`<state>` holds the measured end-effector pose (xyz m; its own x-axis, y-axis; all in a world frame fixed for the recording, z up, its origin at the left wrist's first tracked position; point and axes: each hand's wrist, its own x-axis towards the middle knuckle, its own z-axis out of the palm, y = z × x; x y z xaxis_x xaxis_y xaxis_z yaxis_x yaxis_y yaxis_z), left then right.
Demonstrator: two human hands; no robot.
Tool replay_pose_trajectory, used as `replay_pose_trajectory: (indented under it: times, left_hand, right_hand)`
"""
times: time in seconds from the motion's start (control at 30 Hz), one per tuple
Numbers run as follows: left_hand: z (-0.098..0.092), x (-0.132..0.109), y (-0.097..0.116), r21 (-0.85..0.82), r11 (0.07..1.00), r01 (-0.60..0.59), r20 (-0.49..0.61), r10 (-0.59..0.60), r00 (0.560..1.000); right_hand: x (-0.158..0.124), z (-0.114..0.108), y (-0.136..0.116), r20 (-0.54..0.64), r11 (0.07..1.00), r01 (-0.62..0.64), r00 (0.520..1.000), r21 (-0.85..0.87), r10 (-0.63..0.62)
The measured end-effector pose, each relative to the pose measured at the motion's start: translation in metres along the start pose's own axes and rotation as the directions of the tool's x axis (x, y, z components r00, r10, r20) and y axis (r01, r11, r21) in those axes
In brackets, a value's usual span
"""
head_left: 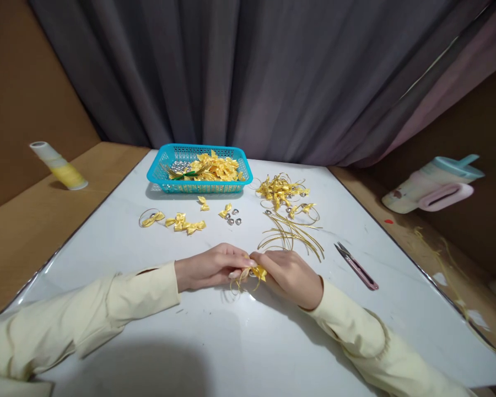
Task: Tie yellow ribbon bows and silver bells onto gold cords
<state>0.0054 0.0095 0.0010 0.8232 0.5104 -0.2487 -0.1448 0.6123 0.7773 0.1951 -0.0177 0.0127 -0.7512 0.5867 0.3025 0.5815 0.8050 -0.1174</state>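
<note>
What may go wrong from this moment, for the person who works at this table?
The yellow bow held between the left hand and the right hand is small, so it may slip.
The thread snips lie to the right of the right hand with bare, pointed blades; a careless sideways reach might meet the tips.
The gold cords lie crossed, close to the pile of bows; pulling one could drag others along.

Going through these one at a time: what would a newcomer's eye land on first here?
Probably the bright turquoise basket at the far side of the white table, heaped with yellow bows. Next, at the middle near side, the left hand and right hand meet at a small yellow bow with gold cord. At far right, a tumbler with a pink handle stands out.
</note>
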Motion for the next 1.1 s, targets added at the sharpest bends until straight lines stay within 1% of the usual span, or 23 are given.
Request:
replay_pose_trajectory:
  times: [0.1, 0.3, 0.4, 0.47, 0.6, 0.8, 0.93, 1.1]
  left_hand:
    - [0.000, -0.001, 0.000, -0.010, 1.000, -0.007, 0.010, 0.007, 1.000]
    - [0.001, -0.001, 0.001, 0.000, 1.000, -0.007, 0.015, 0.007, 1.000]
    - [0.002, -0.002, 0.001, 0.008, 1.000, -0.004, 0.037, 0.003, 0.999]
    - [0.003, -0.003, 0.001, 0.013, 1.000, 0.005, 0.044, -0.005, 0.999]
    - [0.007, -0.004, 0.002, 0.048, 0.999, 0.021, 0.013, -0.021, 1.000]
    - [0.009, -0.005, 0.003, 0.121, 0.991, 0.049, -0.007, -0.048, 0.999]
    - [0.008, -0.006, 0.001, 0.239, 0.970, 0.040, 0.000, -0.041, 0.999]
    - [0.010, -0.008, 0.000, 0.291, 0.955, 0.055, 0.033, -0.068, 0.997]
  right_hand:
    - [0.001, -0.002, 0.002, -0.025, 0.999, 0.043, 0.999, -0.024, -0.044]
    - [0.002, -0.003, 0.007, -0.069, 0.972, 0.150, 0.984, -0.179, -0.165]
    - [0.002, -0.004, 0.012, -0.080, 0.954, 0.171, 0.977, -0.247, -0.195]
    - [0.001, -0.005, 0.016, -0.074, 0.943, 0.163, 0.979, -0.291, -0.192]
    - [-0.001, -0.004, 0.025, -0.066, 0.923, 0.135, 0.983, -0.360, -0.169]
    - [-0.003, 0.000, 0.039, -0.103, 0.907, 0.095, 0.983, -0.411, -0.149]
    - [-0.005, 0.003, 0.048, -0.125, 0.902, 0.039, 0.987, -0.429, -0.102]
    - [-0.007, 0.006, 0.061, -0.145, 0.887, -0.045, 0.989, -0.460, -0.025]
